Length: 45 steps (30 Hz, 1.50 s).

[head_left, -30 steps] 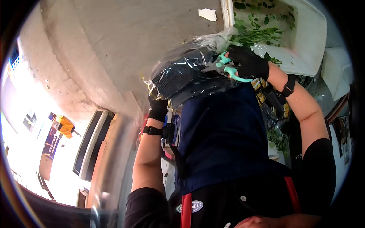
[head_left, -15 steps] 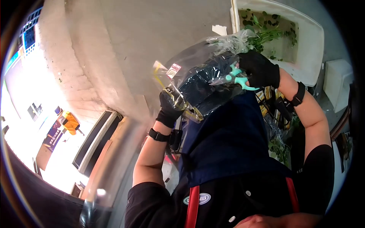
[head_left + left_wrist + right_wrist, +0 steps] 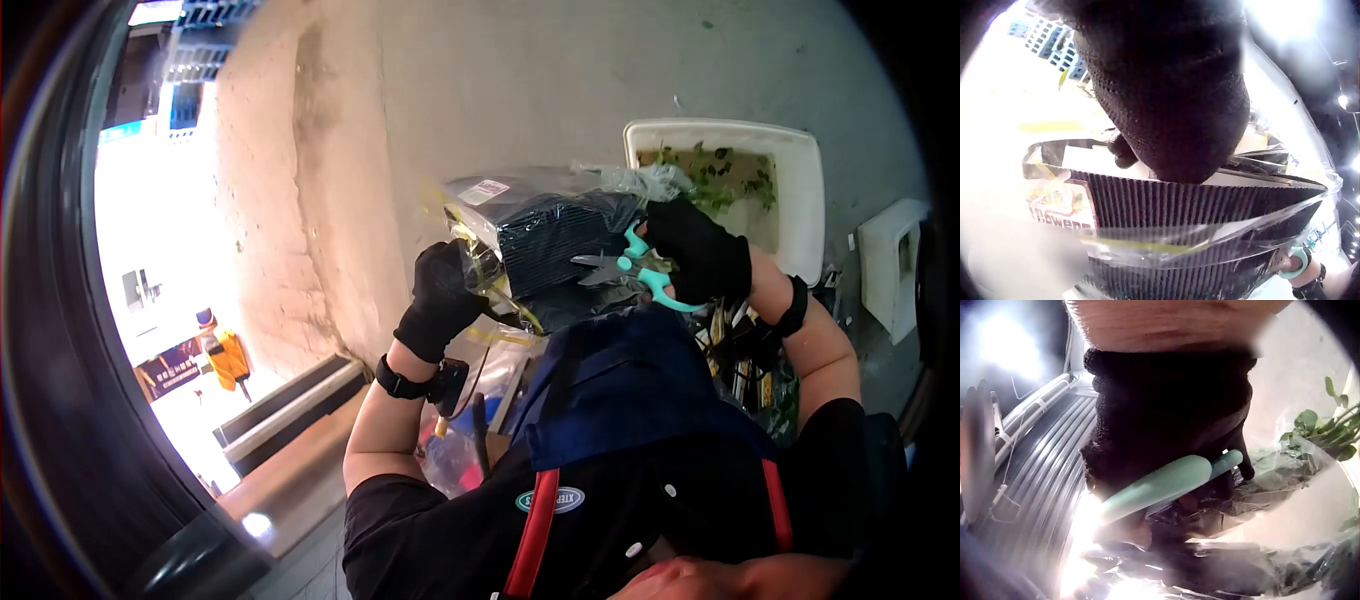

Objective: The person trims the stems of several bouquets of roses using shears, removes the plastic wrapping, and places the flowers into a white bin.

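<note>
A bundle in black corrugated wrap [image 3: 560, 245] under clear plastic film lies across the front of the apron. My gloved left hand [image 3: 440, 295] grips its open, yellow-edged end. In the left wrist view that hand [image 3: 1166, 94] reaches over the rim of the corrugated wrap [image 3: 1166, 203], where white sheets show inside; its fingertips are hidden. A printed label [image 3: 484, 192] sits on the film near this end. My gloved right hand [image 3: 700, 255] is at the gathered end, holding teal-handled scissors [image 3: 640, 268] with the blades toward the bundle. The right wrist view shows a scissor handle [image 3: 1160, 481] under the glove.
Beyond the right hand stands a white tub [image 3: 800, 215] with green leafy stems [image 3: 735, 180]. A smaller white container [image 3: 893, 268] is farther right. Bare floor [image 3: 520, 80] lies ahead. At the left are a ledge [image 3: 300, 440] and a person in yellow [image 3: 228, 360].
The bundle has turned, so its labelled open end now shows, and the left hand has shifted its hold around that end. The scissors stay in the right hand. The head view has shifted.
</note>
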Motion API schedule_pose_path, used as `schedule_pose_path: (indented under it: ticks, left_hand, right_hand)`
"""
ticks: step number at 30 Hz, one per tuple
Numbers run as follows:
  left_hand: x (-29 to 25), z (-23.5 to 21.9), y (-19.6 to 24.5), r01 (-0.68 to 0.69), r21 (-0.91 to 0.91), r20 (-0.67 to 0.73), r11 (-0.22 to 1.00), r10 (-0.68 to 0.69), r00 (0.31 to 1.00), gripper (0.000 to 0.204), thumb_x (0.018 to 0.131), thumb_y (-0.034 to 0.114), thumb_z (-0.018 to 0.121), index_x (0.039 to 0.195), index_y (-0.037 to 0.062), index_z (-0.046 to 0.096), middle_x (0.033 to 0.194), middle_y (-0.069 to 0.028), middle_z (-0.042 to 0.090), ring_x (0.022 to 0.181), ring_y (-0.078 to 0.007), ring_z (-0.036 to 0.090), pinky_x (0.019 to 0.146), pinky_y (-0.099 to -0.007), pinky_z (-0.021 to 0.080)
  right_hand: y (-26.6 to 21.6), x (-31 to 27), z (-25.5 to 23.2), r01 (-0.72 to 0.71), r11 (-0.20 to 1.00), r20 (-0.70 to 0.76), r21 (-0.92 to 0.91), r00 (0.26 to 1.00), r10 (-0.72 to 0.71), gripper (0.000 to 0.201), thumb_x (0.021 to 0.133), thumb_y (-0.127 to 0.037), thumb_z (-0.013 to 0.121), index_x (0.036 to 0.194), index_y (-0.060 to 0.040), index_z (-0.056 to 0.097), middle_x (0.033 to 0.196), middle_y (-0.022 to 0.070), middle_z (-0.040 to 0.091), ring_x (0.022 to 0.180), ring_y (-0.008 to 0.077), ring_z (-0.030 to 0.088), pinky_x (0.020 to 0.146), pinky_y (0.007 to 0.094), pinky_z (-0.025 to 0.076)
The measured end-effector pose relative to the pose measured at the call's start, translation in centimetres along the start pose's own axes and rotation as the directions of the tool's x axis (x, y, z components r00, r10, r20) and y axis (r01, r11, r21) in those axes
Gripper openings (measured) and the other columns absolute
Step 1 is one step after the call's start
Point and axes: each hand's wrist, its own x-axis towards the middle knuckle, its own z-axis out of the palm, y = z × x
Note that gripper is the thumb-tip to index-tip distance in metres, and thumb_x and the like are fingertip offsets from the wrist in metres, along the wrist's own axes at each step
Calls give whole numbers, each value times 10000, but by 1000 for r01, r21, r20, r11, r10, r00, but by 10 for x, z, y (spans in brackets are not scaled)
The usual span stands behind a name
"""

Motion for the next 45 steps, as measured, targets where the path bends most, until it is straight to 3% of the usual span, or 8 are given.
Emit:
schedule_pose_path:
  ticks: [5, 13, 18, 19, 24, 30, 33, 45]
  left_hand:
    - [20, -41, 73, -91, 193, 77, 977, 77, 994, 183, 659, -13, 726, 796, 29, 613, 715, -36, 644, 643, -109, 612, 592, -243, 489]
    - [63, -45, 186, -517, 543, 182, 661, 508, 842, 177, 654, 114, 651, 827, 126, 613, 707, -41, 587, 637, -219, 593, 549, -346, 462]
    - [94, -38, 233, -665, 568, 335, 485, 602, 725, 153, 688, 135, 620, 840, 150, 612, 746, -30, 582, 631, -207, 594, 516, -337, 455]
    - [102, -39, 239, -678, 578, 357, 454, 606, 710, 149, 689, 137, 620, 838, 149, 611, 752, -31, 583, 630, -206, 594, 514, -334, 454]
    - [136, -37, 239, -844, 406, 347, 350, 796, 497, 106, 712, 105, 611, 816, 123, 604, 773, -29, 592, 621, -205, 585, 509, -326, 448]
    - [180, -41, 228, -962, 197, 344, 189, 905, 248, 136, 721, 99, 602, 856, 113, 613, 803, -36, 604, 644, -212, 585, 528, -327, 455]
    - [197, -46, 222, -970, 200, 388, 141, 897, 211, 190, 691, 103, 621, 880, 92, 626, 853, -43, 620, 677, -221, 588, 553, -335, 468]
    - [212, -38, 234, -966, -185, 383, -180, 892, -240, 304, 643, 68, 628, 946, 92, 625, 897, -67, 629, 695, -263, 600, 579, -355, 484]
  right_hand:
    - [-51, -32, -26, -73, 994, -184, -75, 981, 59, 447, 538, -271, 735, 873, -6, 603, 805, 164, 561, 731, 357, 555, 636, 403, 443]
    - [-106, -119, -66, -51, 994, -565, 94, 819, 95, 590, 548, -318, 847, 966, -17, 558, 822, 131, 573, 723, 303, 572, 652, 347, 452]
    - [-120, -189, -60, -261, 872, -688, -414, 717, -112, 584, 586, -365, 827, 966, 17, 602, 816, 145, 583, 725, 292, 603, 614, 363, 468]
    - [-118, -205, -54, -360, 928, -659, -102, 723, 208, 590, 583, -408, 825, 963, -7, 619, 790, 148, 568, 703, 284, 595, 598, 360, 462]
    - [-113, -201, -10, -550, 834, -532, -56, 723, 441, 417, 669, -274, 806, 894, -18, 567, 871, 157, 544, 774, 288, 550, 657, 339, 451]
    - [-138, -127, 13, -516, 850, -803, 103, 462, 377, 445, 677, -303, 799, 915, -2, 574, 875, 154, 538, 803, 286, 541, 698, 351, 447]
    - [-146, -103, 23, -648, 745, -848, -159, 476, 233, 441, 685, -349, 778, 897, -11, 590, 878, 166, 531, 815, 308, 546, 698, 376, 446]
    - [-204, -46, 106, -710, 618, -905, 338, -65, 420, 611, 615, -397, 810, 1002, 7, 566, 884, 170, 539, 827, 332, 566, 729, 368, 455]
